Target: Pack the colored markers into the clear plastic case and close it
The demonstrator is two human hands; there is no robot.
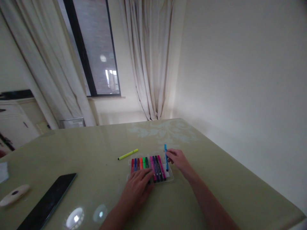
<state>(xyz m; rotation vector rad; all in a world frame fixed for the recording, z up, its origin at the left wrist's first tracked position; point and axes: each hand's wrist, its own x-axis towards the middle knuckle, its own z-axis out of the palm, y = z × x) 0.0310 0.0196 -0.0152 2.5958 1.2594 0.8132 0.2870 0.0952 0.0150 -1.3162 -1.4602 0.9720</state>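
A blue marker pen (165, 156) stands nearly upright in the picture, pinched between the thumb and fingers of my right hand (176, 158). Its lower end is over the right end of a see-through plastic case (170, 175). Inside the case several markers lie side by side: red, blue, orange and green ones (144, 162) on the left, and pink, purple and black ones (157, 167) on the right. My left hand (140, 182) rests with its fingers stretched over the left part of the case, hiding the lower ends of those markers. A yellow-green marker (128, 154) lies on the table beyond the case.
The pale green table (103, 172) has a glossy top. A black tablet-like slab (48, 204) and a white oval object (14, 195) lie at the left, near a white paper-like piece (3, 172). Walls and curtains (151, 64) stand behind and to the right.
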